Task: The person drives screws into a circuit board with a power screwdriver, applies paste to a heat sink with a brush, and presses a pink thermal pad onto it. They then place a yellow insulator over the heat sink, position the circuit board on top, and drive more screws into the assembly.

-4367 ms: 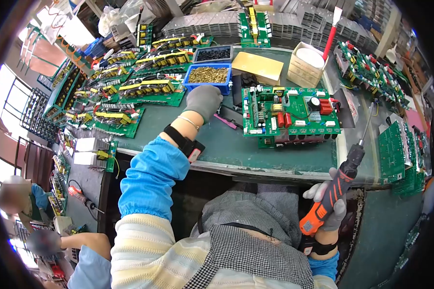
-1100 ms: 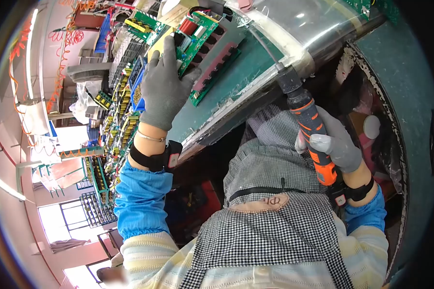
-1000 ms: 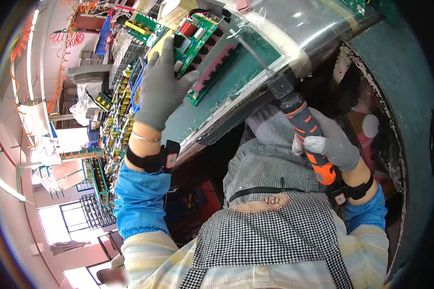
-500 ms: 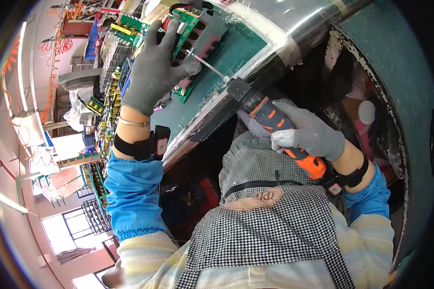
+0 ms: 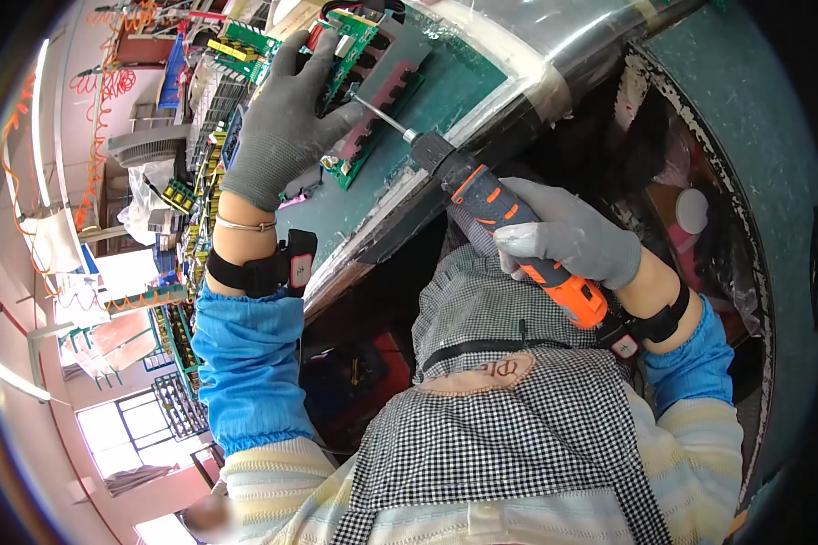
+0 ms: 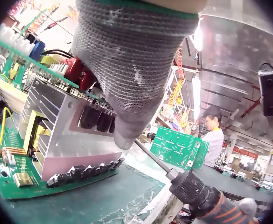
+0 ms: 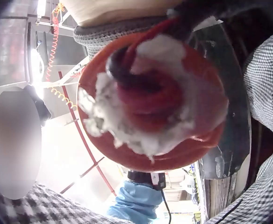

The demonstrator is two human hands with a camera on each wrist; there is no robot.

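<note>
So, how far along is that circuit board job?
Looks done: the upper green board sits above the lower green board, with a metal plate between. In hand: the right hand holds a power screwdriver, its bit near the thumb of the left hand. Remaining: probably some screwing, judging by that bit's position; I can't see how many screws are in.

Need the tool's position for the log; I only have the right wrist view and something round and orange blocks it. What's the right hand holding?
Observer: The grey-gloved right hand grips a black-and-orange power screwdriver.

Operator: Where does its slim metal bit point?

Observer: The bit points toward the thumb of the grey-gloved left hand.

Operator: What's beside that thumb?

Observer: A silver metal plate, standing on a green circuit board.
</note>
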